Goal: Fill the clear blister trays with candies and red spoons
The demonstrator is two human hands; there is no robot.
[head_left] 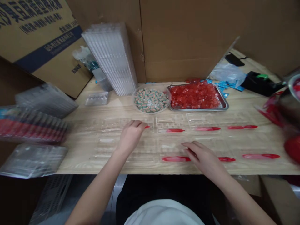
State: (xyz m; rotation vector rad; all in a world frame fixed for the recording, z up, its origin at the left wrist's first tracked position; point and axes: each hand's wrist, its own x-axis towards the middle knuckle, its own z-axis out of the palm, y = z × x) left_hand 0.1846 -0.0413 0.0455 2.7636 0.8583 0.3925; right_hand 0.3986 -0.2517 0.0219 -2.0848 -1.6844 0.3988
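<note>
My left hand (130, 136) is curled above a clear plastic blister tray (117, 125), and a red tip (147, 127) pokes out past its fingers. My right hand (203, 157) pinches a red plastic stick (192, 153) over the front row of trays. Several more red sticks lie in the tray hollows, such as one (175, 130) in the back row and another (175, 158) near the front. A glass bowl (151, 100) of small wrapped sweets and a steel tray (195, 96) of red cubes sit beyond my hands.
The light wooden table (77, 159) ends at a front edge under my arms. Cardboard boxes (187, 37) stand behind it. A tall stack of clear trays (110, 59) leans at the back left, blurred stacks (32, 128) lie left, and a metal container (290, 100) stands right.
</note>
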